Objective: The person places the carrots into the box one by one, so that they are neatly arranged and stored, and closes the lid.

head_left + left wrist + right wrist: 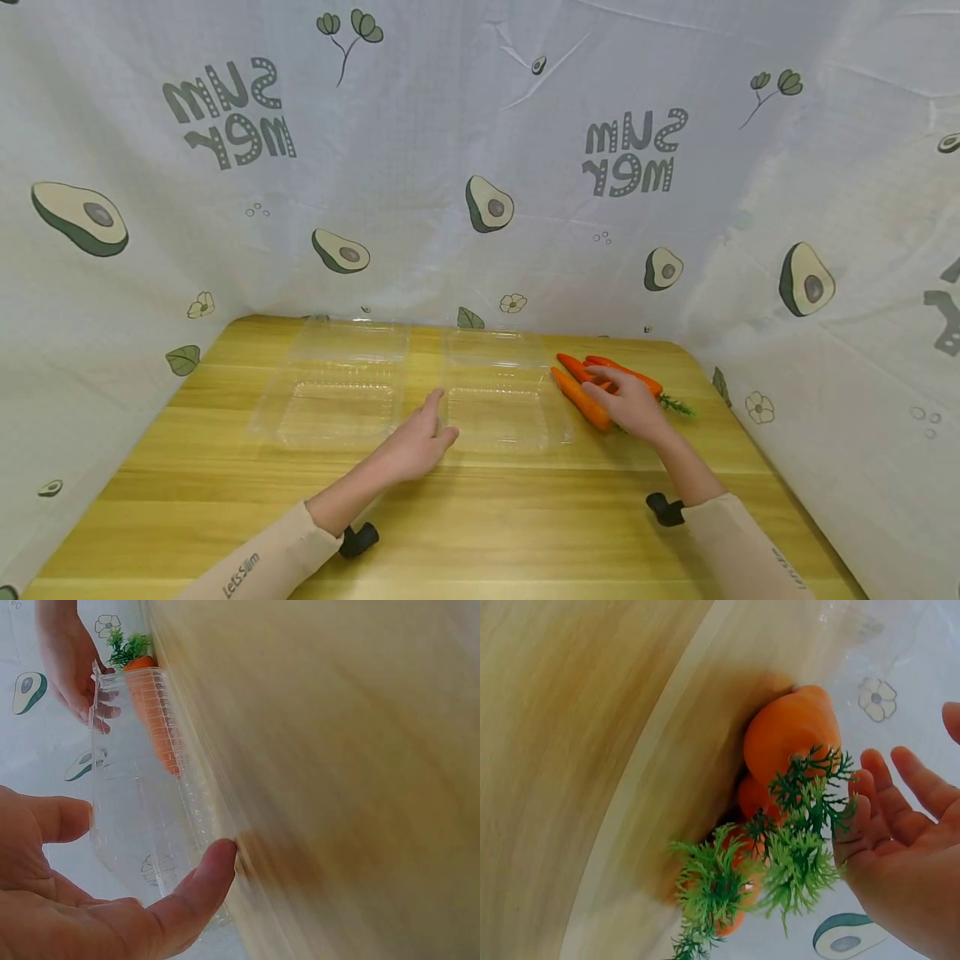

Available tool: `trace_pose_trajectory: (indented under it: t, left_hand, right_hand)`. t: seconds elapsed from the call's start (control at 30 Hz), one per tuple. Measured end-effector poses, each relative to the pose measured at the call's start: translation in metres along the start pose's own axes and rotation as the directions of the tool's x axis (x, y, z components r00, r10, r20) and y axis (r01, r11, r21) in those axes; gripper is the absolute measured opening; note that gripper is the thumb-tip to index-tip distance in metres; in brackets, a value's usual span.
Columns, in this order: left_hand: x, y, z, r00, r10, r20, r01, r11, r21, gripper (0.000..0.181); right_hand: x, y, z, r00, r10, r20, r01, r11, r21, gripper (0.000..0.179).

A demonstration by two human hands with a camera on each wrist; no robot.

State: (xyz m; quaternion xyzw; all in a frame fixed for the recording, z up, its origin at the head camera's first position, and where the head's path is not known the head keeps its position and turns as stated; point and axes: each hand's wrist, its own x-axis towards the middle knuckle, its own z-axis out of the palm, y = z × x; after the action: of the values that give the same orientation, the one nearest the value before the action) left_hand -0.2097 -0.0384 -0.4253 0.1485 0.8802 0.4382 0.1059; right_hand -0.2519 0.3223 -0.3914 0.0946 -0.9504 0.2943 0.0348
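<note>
Several orange carrots (582, 398) with leafy green tops (799, 847) lie in a group at the right of the table. My right hand (628, 403) hovers over them, its fingers loosely bent and gripping none; whether a fingertip touches one I cannot tell. Two clear plastic clamshell boxes stand side by side with lids folded back: a left box (337, 412) and a right box (498, 417). My left hand (416, 442) is at the right box's near left side, thumb and fingers spread apart. In the left wrist view, the thumb and a finger (199, 889) are close to the box wall.
The wooden table (510, 525) meets a white printed cloth (420, 167) at the back and sides. Black wrist mounts (358, 540) stick out beneath both forearms, low over the tabletop.
</note>
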Motion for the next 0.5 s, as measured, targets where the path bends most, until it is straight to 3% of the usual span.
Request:
trace_pose_trajectory:
  t: [0.5]
  left_hand:
    - [-0.0023, 0.0029, 0.0031, 0.999, -0.018, -0.029, 0.018, 0.999, -0.026, 0.072]
  right_hand:
    - [0.0010, 0.0061, -0.0029, 0.998, 0.051, 0.026, -0.050, 0.998, -0.049, 0.048]
